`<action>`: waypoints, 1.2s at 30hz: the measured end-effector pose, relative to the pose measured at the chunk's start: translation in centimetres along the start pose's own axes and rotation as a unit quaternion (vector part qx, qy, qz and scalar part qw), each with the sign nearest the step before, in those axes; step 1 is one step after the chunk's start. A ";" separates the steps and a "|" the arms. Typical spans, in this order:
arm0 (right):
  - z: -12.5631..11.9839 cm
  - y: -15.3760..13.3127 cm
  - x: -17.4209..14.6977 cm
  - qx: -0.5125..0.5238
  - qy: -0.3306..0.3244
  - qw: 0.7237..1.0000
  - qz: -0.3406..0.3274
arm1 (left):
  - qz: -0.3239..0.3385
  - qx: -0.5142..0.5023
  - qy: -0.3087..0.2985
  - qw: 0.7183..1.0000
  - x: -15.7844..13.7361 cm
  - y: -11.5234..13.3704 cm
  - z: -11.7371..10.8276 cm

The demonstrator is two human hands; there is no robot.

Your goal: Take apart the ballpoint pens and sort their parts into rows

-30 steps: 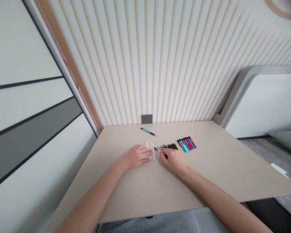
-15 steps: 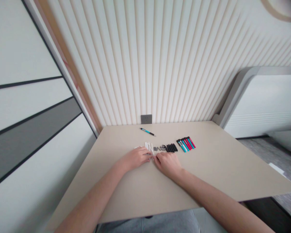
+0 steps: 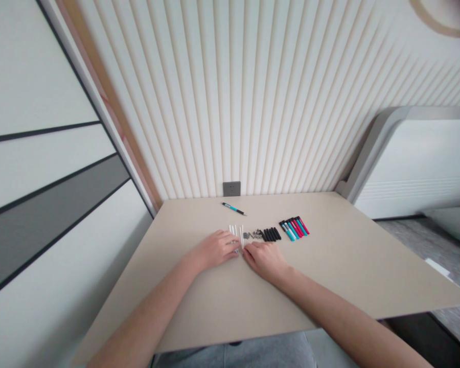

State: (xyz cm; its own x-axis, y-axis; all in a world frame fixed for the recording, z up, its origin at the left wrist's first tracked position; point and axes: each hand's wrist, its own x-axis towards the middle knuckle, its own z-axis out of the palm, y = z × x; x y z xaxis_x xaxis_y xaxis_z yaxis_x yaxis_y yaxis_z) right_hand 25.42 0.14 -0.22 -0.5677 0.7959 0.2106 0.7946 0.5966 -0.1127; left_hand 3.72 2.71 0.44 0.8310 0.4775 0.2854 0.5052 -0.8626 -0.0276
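Note:
Thin white sticks that look like pen refills (image 3: 242,234) stand in a row on the table between my hands. My left hand (image 3: 215,250) rests over the row's lower left part, its fingers stretched out and slightly apart, partly covering the sticks. At the lower end of the rightmost sticks, my right hand (image 3: 267,258) has its thumb and fingers closed together; the grip itself is mostly hidden. Just beyond the right hand lie small grey metal parts (image 3: 257,234), perhaps springs and tips, and a row of black tubes (image 3: 272,234) like pen grips.
Coloured pen barrels (image 3: 294,228) in blue, white and red lie side by side at the right. Farther back is a whole blue-and-black pen (image 3: 233,208). The beige table (image 3: 191,317) meets a ribbed wall with a dark socket (image 3: 231,188); a white cabinet stands left.
The sticks by my right hand, crossed and slanted before, now stand upright and nearly parallel. My hands have shifted only slightly.

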 end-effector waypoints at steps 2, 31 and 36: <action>0.0 0.0 0.0 0.007 -0.004 1.000 0.008 | -0.007 0.004 0.001 1.000 0.1 0.2 -0.3; -1.2 2.8 0.1 0.225 0.010 0.974 -0.011 | -0.039 0.054 0.020 0.998 0.8 0.8 0.5; -1.1 2.9 0.1 0.247 0.025 0.969 -0.009 | -0.044 0.057 0.021 0.997 0.8 0.9 0.1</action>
State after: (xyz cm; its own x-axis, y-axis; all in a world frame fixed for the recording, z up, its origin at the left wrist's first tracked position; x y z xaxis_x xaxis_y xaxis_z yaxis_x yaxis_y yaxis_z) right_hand 27.84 1.84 0.52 -0.5593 0.7865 0.2619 0.5782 0.5966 -0.5565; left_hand 4.86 2.33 0.49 0.7735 0.5406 0.3309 0.6001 -0.7926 -0.1080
